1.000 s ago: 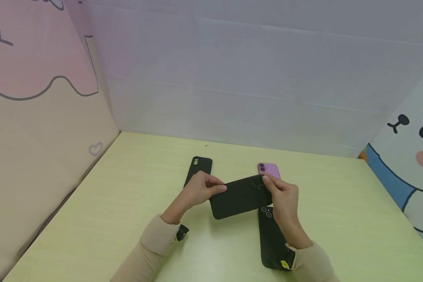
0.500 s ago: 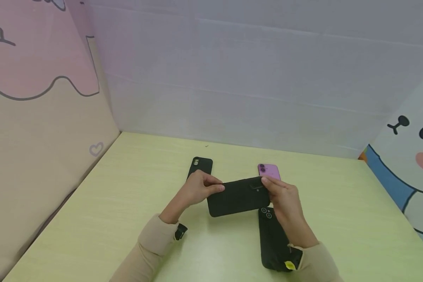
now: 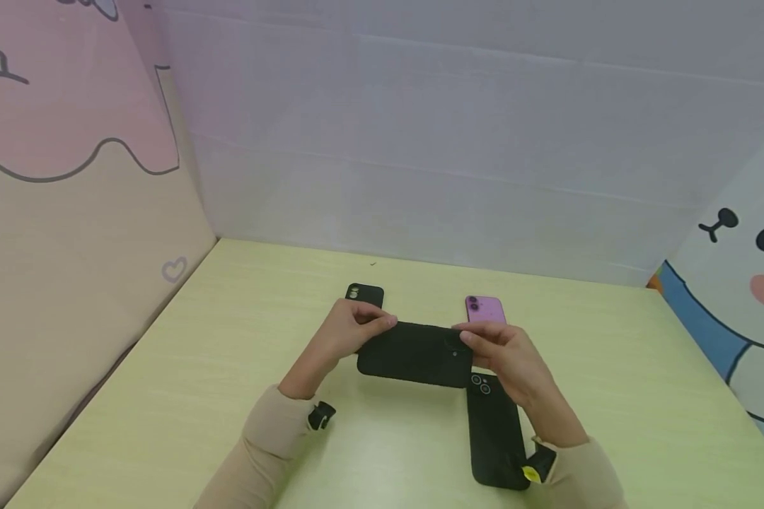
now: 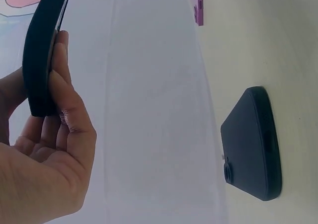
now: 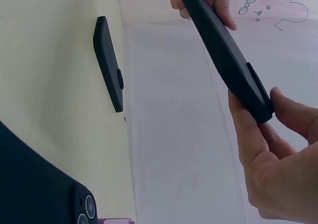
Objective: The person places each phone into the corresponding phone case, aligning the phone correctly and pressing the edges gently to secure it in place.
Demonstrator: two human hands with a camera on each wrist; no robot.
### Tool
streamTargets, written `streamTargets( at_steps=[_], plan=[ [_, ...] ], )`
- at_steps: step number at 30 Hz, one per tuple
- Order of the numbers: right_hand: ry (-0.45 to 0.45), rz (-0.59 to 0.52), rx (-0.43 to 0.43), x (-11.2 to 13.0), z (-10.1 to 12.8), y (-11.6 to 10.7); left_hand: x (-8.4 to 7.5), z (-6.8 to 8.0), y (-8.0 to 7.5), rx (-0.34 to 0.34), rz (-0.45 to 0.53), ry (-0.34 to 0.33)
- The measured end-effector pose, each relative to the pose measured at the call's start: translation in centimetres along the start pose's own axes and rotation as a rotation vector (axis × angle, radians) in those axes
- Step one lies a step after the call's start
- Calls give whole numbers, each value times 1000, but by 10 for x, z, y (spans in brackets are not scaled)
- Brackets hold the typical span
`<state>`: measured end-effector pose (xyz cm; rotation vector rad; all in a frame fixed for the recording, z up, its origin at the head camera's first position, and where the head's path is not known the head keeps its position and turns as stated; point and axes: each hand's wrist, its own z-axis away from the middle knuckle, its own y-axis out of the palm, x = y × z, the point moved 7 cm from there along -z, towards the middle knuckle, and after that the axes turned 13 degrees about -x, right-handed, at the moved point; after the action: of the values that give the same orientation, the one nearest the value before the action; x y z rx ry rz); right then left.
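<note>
The black phone (image 3: pixel 414 353) is up off the table (image 3: pixel 197 396), held flat and sideways between two hands, over the middle of the tabletop. The left hand (image 3: pixel 350 332) pinches its left end, thumb on one face and fingers (image 4: pixel 62 85) curled on the other. The right hand (image 3: pixel 503 353) pinches the right end, by the camera bump, with the thumb on one face and the fingers on the other. Both arms reach in from the near edge in tan sleeves (image 3: pixel 274 445), wrists bent in toward each other.

A second black phone (image 3: pixel 493 431) lies face down on the table under the right wrist, its two lenses showing. A third black phone (image 3: pixel 364 293) lies behind the left hand, nearer the far edge. A purple phone (image 3: pixel 484 309) lies behind the right hand. No writing can be read on any phone. The side walls have cartoon drawings.
</note>
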<state>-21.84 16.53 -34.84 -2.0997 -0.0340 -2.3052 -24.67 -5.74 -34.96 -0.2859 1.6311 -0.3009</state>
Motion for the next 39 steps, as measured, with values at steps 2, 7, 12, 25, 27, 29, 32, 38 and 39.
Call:
streamTargets(
  at_steps=[2,7,12,25,27,29,32,38,39],
  plan=[
    [-3,34,23,0,1,2,2,0,-3,-19,35,-43],
    [33,3,-27,-2,1,0,5,-2,-4,-5,118,-99],
    [93,-88,-126,-3,1,-5,6,-2,-6,46,168,-144],
    [64,-215,2,8,6,5,0,-1,-12,-15,156,-95],
    [44,-199,89,10,7,8,0,-1,-15,-45,144,-88],
    [27,-153,162,10,9,12,0,-2,-16,-65,139,-82],
    [23,-46,237,7,11,17,1,-3,-16,-87,145,-82],
    [29,78,261,-1,14,26,5,-4,-12,-131,184,-118],
    [25,68,253,-1,14,26,5,-4,-11,-139,191,-123]
  ],
)
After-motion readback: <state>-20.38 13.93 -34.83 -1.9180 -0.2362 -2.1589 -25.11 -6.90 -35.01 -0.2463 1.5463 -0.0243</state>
